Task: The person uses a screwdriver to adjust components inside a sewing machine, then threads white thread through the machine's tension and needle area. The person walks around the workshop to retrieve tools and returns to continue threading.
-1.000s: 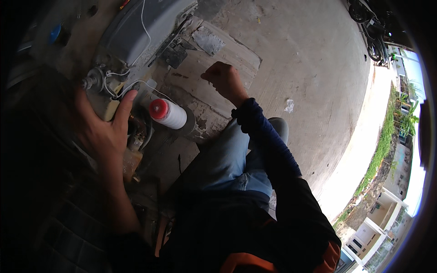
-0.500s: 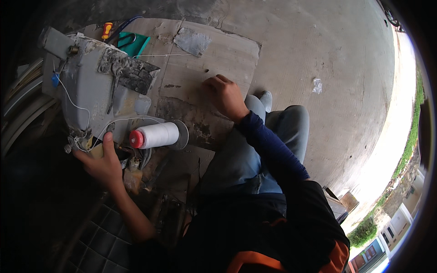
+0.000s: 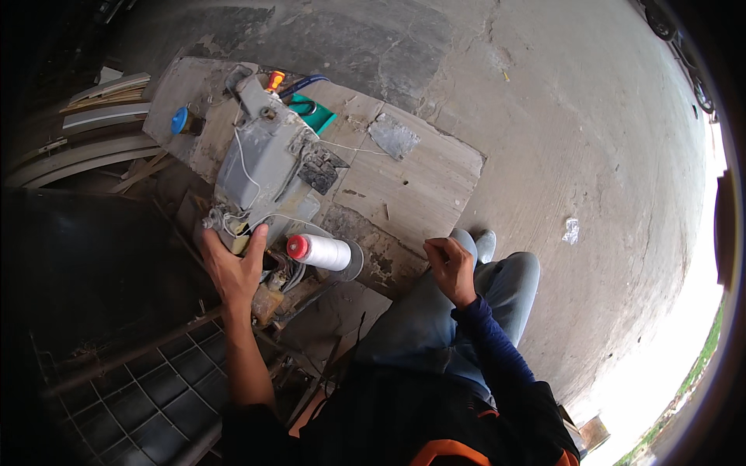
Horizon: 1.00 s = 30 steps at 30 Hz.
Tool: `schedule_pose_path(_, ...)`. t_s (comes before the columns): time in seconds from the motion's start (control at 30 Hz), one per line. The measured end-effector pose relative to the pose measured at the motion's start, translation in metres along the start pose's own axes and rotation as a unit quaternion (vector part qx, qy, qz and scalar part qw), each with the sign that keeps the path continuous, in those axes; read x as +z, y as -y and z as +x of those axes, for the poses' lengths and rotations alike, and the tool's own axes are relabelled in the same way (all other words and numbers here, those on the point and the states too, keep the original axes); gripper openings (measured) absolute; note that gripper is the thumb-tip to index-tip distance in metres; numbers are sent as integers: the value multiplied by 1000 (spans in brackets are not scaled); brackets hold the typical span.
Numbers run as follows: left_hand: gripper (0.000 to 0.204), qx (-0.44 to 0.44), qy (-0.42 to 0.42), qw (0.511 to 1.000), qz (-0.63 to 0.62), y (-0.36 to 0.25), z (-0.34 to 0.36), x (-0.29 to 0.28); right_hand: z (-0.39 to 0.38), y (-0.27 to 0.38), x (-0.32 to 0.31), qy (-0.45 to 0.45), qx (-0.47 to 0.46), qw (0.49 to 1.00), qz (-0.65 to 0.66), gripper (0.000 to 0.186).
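My left hand (image 3: 233, 268) grips the end of a worn grey sewing machine (image 3: 252, 163), thumb and fingers spread around its tension knob and a pale yellow part (image 3: 238, 241). Beside the thumb a cone of white thread (image 3: 326, 252) with a red cap lies tilted on a grey stand. White thread runs over the machine. My right hand (image 3: 449, 268) is above my thigh near the front edge of the worn wooden top (image 3: 412, 194), fingertips pinched together; whatever is between them is too small to make out.
A yellow-red screwdriver (image 3: 275, 81), green tray (image 3: 318, 120) and blue-lidded jar (image 3: 186, 122) are behind and around the machine. Wood offcuts (image 3: 101, 155) lie at left above a dark wire grid (image 3: 167, 388). A motorbike (image 3: 695, 78) stands far right on concrete.
The camera has swung, showing more of the bench and wood pile. My right hand has moved down toward my knee, away from the bench top. My left hand stays on the machine.
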<state>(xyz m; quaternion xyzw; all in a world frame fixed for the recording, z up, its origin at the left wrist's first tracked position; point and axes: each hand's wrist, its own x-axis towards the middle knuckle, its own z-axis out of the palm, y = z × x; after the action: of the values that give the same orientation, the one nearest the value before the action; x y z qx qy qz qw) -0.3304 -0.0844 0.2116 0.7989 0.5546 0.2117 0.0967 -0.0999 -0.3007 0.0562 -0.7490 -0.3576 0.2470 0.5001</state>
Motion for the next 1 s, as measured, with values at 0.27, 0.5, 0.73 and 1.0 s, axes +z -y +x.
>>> schedule_pose_path(0.27,79,102,-10,995,4,14,-1,0,-23,11,-6,6,40,999,-1,14)
schedule_pose_path(0.5,78,84,-24,996,-17,22,2,4,40,73,9,73,-21,994,84,41)
schedule_pose_path(0.73,76,108,-61,990,-72,32,17,1,54,124,52,329,56,926,178,88)
schedule_pose_path(1.0,77,148,-21,979,-141,40,35,-5,9,97,116,232,-94,963,104,56)
